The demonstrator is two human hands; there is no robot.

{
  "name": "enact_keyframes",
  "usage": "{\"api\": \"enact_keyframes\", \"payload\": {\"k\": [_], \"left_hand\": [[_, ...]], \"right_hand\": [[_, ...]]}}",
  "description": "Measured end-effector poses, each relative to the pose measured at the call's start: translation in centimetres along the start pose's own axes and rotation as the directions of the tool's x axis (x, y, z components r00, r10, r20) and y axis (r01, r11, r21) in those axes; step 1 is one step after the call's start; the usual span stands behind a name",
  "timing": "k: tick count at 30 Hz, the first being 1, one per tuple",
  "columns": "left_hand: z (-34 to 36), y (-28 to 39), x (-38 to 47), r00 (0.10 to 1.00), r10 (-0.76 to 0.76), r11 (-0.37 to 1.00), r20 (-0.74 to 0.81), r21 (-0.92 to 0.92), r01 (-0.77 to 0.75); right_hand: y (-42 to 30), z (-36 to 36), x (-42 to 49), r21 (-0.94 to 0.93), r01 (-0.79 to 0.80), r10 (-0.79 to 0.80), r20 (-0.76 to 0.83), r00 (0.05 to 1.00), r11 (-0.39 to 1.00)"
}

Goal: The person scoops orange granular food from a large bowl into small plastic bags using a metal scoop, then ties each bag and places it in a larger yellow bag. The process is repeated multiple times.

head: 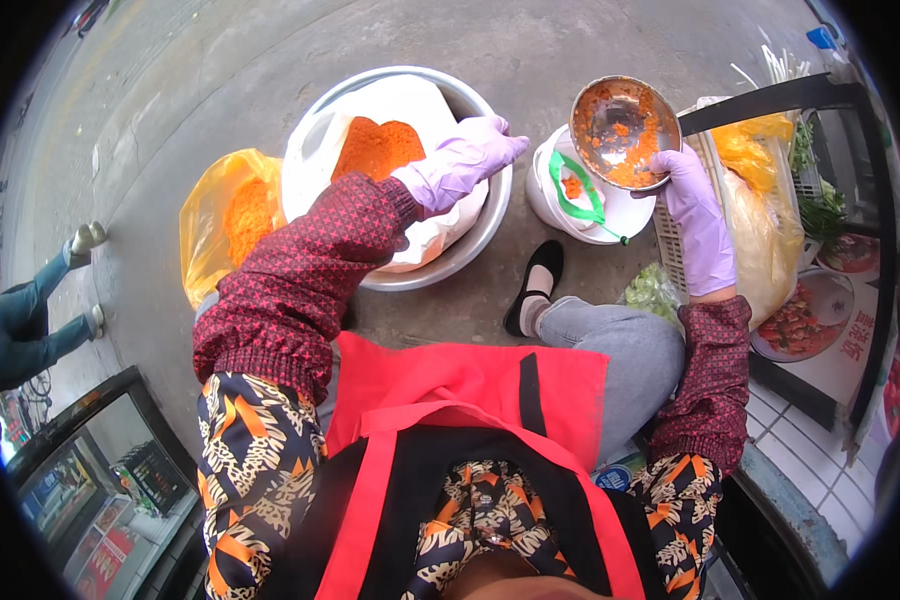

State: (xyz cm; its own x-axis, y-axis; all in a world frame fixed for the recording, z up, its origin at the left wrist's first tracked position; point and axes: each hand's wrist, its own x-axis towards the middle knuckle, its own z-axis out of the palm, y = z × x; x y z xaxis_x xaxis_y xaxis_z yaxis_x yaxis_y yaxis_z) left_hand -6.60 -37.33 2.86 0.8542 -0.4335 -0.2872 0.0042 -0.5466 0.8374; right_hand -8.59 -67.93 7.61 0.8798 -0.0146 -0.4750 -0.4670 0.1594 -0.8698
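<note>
My right hand, in a thin purple glove, grips a stainless steel bowl by its rim. The bowl is tilted, and wet orange mash clings to its inside. Below it stands a white plastic bucket with a green-edged white bag in its mouth. Orange bits lie on that bag. My left hand, gloved too, hovers over the right side of a large metal basin. Its fingers are bent together, and their inner side is hidden. White cloth or sheeting lines the basin under a heap of orange mash.
A yellow plastic bag of orange mash leans left of the basin. To the right are a pale plastic crate, bagged greens and a black-framed glass case. Another person's legs are at far left.
</note>
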Motion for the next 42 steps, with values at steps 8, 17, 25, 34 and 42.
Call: {"api": "enact_keyframes", "payload": {"k": [8,17,25,34,42], "left_hand": [[-18.1,-8.2,-7.0,0.949,-0.286,0.739,-0.135,0.599,0.308],[-16.1,-21.6,-10.0,0.944,-0.319,0.867,-0.082,0.378,0.326],[-17.1,-22.1,-11.2,0.879,-0.421,0.839,0.225,-0.273,0.472],[-14.9,-22.4,-10.6,0.894,-0.367,0.777,0.257,-0.443,0.447],[-15.4,-21.4,-10.7,0.899,-0.371,0.789,0.234,-0.431,0.438]], "right_hand": [[5.3,20.4,2.3,-0.345,0.113,0.012,0.34,0.94,0.932],[21.2,33.0,14.7,-0.695,0.396,-0.52,0.716,0.467,-0.601],[24.5,32.6,13.6,-0.938,0.273,-0.296,0.329,0.897,-0.213],[28.4,34.9,10.7,-0.894,0.08,0.004,0.091,0.996,0.441],[26.9,34.6,11.9,-0.244,-0.352,0.4,0.189,0.897,0.904]]}}
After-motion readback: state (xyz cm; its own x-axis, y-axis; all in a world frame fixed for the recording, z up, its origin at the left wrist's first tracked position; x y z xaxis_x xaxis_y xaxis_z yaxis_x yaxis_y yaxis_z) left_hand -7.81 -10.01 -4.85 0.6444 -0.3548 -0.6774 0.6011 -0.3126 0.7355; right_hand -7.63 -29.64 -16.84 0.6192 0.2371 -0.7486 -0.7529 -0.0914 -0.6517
